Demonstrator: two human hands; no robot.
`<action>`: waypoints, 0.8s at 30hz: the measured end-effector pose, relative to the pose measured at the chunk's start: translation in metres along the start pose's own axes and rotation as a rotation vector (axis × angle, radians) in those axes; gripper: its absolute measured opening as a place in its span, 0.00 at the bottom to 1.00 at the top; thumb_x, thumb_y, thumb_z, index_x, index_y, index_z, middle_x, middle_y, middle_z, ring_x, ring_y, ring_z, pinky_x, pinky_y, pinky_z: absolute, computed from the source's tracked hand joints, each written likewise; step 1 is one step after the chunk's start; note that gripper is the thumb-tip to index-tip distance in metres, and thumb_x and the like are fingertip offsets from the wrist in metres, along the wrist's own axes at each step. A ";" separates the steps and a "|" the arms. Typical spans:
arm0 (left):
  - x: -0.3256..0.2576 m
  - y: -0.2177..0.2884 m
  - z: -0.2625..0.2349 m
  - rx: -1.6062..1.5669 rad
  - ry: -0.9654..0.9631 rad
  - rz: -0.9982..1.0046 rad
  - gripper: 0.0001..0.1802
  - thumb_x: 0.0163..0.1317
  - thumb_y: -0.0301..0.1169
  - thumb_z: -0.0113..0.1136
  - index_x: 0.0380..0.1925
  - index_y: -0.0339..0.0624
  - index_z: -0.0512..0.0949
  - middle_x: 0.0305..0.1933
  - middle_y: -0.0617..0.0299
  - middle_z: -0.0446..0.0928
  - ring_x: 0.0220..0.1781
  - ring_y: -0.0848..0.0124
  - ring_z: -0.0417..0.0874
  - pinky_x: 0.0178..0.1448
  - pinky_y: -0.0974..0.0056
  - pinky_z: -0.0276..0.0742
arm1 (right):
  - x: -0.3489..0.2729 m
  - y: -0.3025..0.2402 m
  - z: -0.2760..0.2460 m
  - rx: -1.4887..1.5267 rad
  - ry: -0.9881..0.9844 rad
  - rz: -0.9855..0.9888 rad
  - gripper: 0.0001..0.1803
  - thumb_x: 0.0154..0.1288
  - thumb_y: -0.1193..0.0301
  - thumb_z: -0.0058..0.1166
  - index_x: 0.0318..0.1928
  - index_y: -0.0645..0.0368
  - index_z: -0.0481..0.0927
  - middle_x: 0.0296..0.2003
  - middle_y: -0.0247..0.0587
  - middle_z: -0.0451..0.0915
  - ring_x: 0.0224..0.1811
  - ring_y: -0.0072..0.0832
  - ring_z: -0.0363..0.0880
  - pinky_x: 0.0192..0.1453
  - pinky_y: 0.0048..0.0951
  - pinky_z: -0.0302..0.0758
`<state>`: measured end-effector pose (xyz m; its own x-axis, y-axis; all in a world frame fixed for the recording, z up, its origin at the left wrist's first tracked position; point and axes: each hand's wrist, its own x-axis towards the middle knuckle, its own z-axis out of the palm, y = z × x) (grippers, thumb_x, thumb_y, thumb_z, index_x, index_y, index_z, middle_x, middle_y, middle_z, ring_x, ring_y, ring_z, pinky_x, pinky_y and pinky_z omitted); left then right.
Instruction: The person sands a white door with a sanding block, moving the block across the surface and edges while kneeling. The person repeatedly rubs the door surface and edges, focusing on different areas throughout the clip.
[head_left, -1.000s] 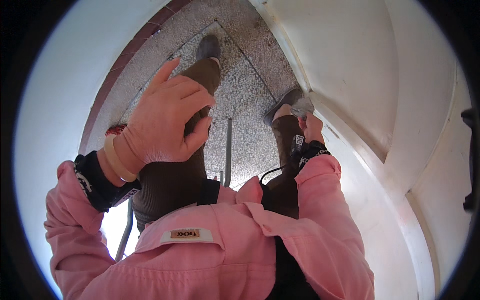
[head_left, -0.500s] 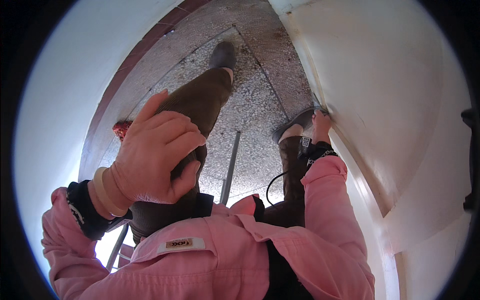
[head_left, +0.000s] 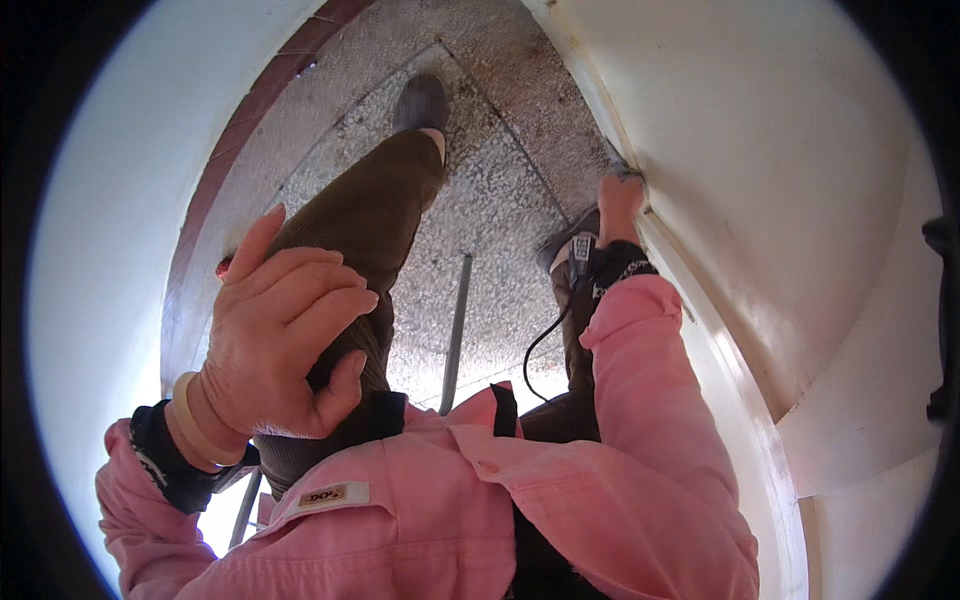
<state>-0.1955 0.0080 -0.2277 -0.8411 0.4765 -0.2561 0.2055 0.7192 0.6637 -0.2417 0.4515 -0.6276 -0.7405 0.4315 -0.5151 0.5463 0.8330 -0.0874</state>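
My left hand [head_left: 275, 335] hangs over my left thigh in brown ribbed trousers [head_left: 365, 215]. Its fingers are spread and loosely curved, with nothing in them. My right hand [head_left: 620, 203] reaches down beside my right shoe [head_left: 568, 238], close to the foot of the white surface [head_left: 740, 130] on the right. The fingers there are closed around a small greyish thing [head_left: 622, 168]; its kind is not clear, and the hand covers part of it.
The speckled stone floor [head_left: 490, 220] has dark dividing lines. A thin metal bar [head_left: 459, 330] shows between my legs. On the left, a reddish-brown border [head_left: 235, 140] runs along the white wall [head_left: 110, 240]. A black cable [head_left: 530, 360] hangs near my right wrist. Something red [head_left: 224, 267] peeks out behind my left hand.
My right hand has slid forward along the foot of the white surface, away from me. My left hand has shifted slightly left and nearer, still open.
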 end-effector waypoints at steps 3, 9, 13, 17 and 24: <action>-0.003 -0.003 -0.002 -0.004 0.013 -0.008 0.23 0.36 0.32 0.60 0.39 0.42 0.84 0.42 0.55 0.84 0.52 0.52 0.85 0.77 0.36 0.57 | -0.014 0.015 0.001 -0.036 0.164 -0.030 0.25 0.65 0.67 0.54 0.59 0.71 0.77 0.53 0.65 0.83 0.53 0.56 0.84 0.59 0.46 0.79; -0.007 -0.009 -0.003 -0.029 0.010 -0.018 0.23 0.36 0.33 0.60 0.39 0.42 0.84 0.42 0.55 0.84 0.52 0.53 0.85 0.77 0.35 0.57 | 0.007 0.078 0.011 -0.244 0.152 0.066 0.20 0.65 0.63 0.52 0.50 0.64 0.84 0.44 0.60 0.86 0.46 0.55 0.86 0.50 0.52 0.81; -0.006 -0.011 -0.001 -0.041 0.011 -0.010 0.22 0.36 0.33 0.60 0.37 0.42 0.84 0.41 0.55 0.84 0.50 0.52 0.85 0.76 0.35 0.58 | 0.010 0.078 0.014 -0.213 0.244 0.096 0.16 0.63 0.64 0.54 0.42 0.63 0.86 0.39 0.62 0.86 0.42 0.56 0.87 0.48 0.53 0.81; -0.004 -0.011 -0.001 -0.038 0.028 -0.007 0.22 0.37 0.34 0.59 0.37 0.41 0.84 0.41 0.55 0.84 0.49 0.52 0.86 0.76 0.35 0.59 | 0.008 0.013 0.017 0.058 0.350 0.155 0.15 0.63 0.66 0.57 0.40 0.66 0.85 0.38 0.62 0.86 0.42 0.56 0.86 0.48 0.51 0.81; -0.003 -0.008 -0.003 -0.043 0.032 -0.014 0.22 0.37 0.34 0.60 0.38 0.41 0.84 0.41 0.54 0.84 0.50 0.52 0.85 0.75 0.36 0.59 | -0.004 0.000 -0.003 -0.014 0.173 -0.250 0.14 0.66 0.67 0.54 0.46 0.64 0.82 0.42 0.59 0.85 0.48 0.54 0.84 0.52 0.45 0.80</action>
<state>-0.1957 -0.0005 -0.2301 -0.8595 0.4498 -0.2430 0.1725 0.7026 0.6904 -0.2394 0.4508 -0.6232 -0.9077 0.2641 -0.3261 0.3341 0.9250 -0.1808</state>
